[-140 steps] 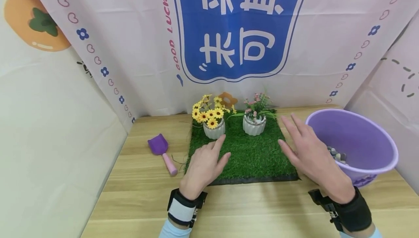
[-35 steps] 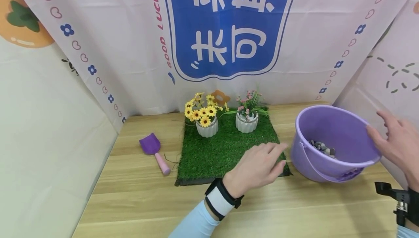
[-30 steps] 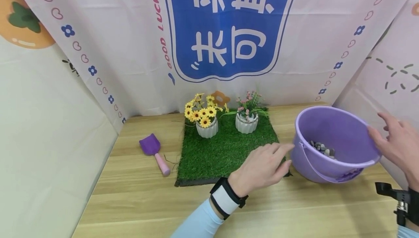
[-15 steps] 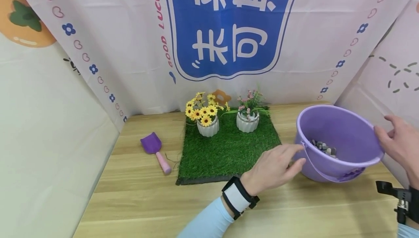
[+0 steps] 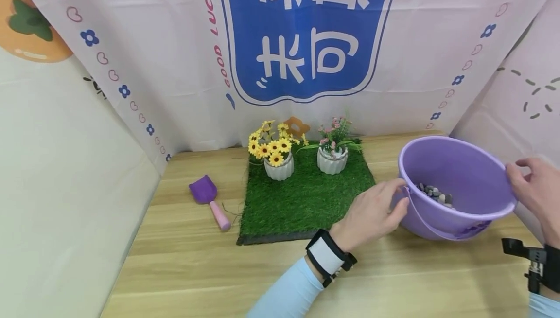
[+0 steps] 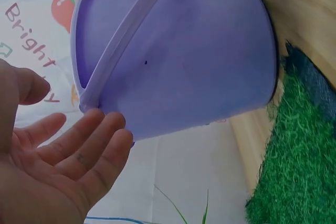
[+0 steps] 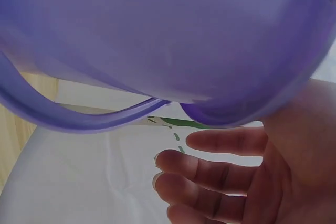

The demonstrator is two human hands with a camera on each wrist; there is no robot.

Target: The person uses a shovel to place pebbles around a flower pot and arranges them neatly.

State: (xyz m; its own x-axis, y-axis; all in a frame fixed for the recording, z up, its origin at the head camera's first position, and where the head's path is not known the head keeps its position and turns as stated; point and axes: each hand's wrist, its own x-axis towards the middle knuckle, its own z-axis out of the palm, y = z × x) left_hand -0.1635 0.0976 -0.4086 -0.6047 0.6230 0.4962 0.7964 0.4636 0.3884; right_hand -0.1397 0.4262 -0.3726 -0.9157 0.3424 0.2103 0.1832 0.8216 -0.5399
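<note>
A purple bucket (image 5: 446,220) stands at the right of the table, with grey pebbles (image 5: 437,196) at its bottom. My left hand (image 5: 372,213) is at its left rim, by the handle joint; the left wrist view shows the fingers (image 6: 86,153) spread and the thumb apart from them. At the right rim, the thumb of my right hand (image 5: 538,191) touches the edge. In the right wrist view its fingers (image 7: 210,174) lie outside the bucket, loosely bent and clear of the wall, while the thumb is hidden behind the rim. The bucket's handle (image 6: 123,40) hangs down.
Left of the bucket lies a green turf mat (image 5: 302,201), bearing a pot of yellow flowers (image 5: 280,167) and a pot of pink flowers (image 5: 331,162). A purple toy shovel (image 5: 203,191) lies at the left. Printed cloth (image 5: 188,65) encloses the table.
Both hands have moved from over the mat toward the bucket's opposite sides. In the last second my left hand moved right to the left rim, and my right thumb came against the right rim.
</note>
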